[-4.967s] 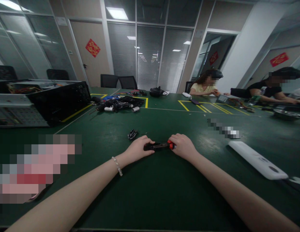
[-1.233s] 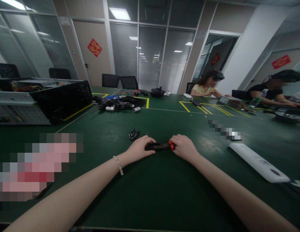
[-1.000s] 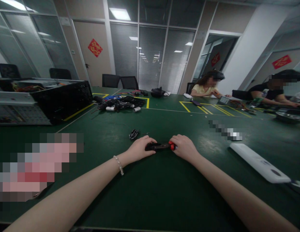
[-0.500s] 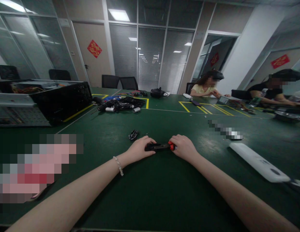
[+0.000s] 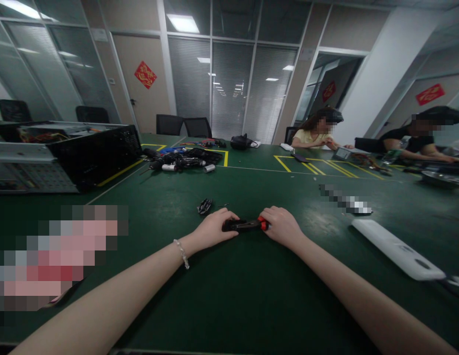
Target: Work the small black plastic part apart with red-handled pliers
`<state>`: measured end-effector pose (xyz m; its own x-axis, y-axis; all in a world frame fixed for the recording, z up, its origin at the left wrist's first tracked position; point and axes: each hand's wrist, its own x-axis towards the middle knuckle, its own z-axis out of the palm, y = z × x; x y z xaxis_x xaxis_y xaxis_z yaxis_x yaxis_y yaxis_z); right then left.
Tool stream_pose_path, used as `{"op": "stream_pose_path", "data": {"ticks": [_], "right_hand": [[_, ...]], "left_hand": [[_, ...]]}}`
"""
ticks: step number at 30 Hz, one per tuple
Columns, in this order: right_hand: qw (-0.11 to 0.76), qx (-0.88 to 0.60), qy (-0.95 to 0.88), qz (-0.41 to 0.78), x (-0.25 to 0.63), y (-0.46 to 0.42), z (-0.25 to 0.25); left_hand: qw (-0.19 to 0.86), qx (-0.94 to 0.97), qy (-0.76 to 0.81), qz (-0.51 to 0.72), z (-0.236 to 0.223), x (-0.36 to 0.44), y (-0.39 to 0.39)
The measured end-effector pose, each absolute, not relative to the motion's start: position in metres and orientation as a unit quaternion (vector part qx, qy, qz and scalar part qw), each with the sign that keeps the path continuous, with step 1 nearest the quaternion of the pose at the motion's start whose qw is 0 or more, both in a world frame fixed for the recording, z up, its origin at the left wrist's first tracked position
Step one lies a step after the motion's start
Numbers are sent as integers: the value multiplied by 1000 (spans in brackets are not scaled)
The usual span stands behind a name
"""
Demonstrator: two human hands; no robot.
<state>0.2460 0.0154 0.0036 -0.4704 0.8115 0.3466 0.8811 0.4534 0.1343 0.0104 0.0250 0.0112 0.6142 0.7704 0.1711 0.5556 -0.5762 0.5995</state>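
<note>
My right hand (image 5: 279, 223) is closed around the red handles of a pair of pliers (image 5: 253, 225). Their dark jaws point left, toward my left hand (image 5: 216, 228). Between the thumb and fingers of that hand is a small black part (image 5: 228, 225), its shape mostly hidden. Jaws and black part meet, but I cannot tell what the jaws grip. Just beyond my left hand lies a small black clump of parts (image 5: 205, 206), with a thin dark sliver (image 5: 222, 205) beside it on the green tabletop (image 5: 248, 291).
A black computer case (image 5: 99, 158) stands at the left, a blurred pink object (image 5: 66, 256) before it. Tools and cables (image 5: 181, 159) are heaped behind. A white power strip (image 5: 398, 249) and a blurred dark object (image 5: 344, 199) lie right. Two people sit at the far right.
Both hands keep the same hold on the pliers and the black part. The view has shifted slightly; nothing else has visibly moved.
</note>
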Motion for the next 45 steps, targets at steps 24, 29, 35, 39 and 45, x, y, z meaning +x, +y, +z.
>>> {"op": "stream_pose_path", "data": {"ticks": [24, 29, 35, 39, 45], "right_hand": [[114, -510, -840, -148, 246, 15, 4], [122, -505, -843, -141, 246, 15, 4], [120, -508, -841, -141, 245, 15, 4], [116, -511, -840, -142, 245, 14, 5], [115, -509, -841, -144, 246, 14, 4]], "left_hand": [[255, 860, 382, 220, 6, 10, 27], [260, 856, 391, 215, 7, 11, 28], [255, 859, 389, 215, 7, 10, 29], [258, 858, 387, 218, 7, 9, 28], [255, 861, 384, 215, 6, 10, 28]]}}
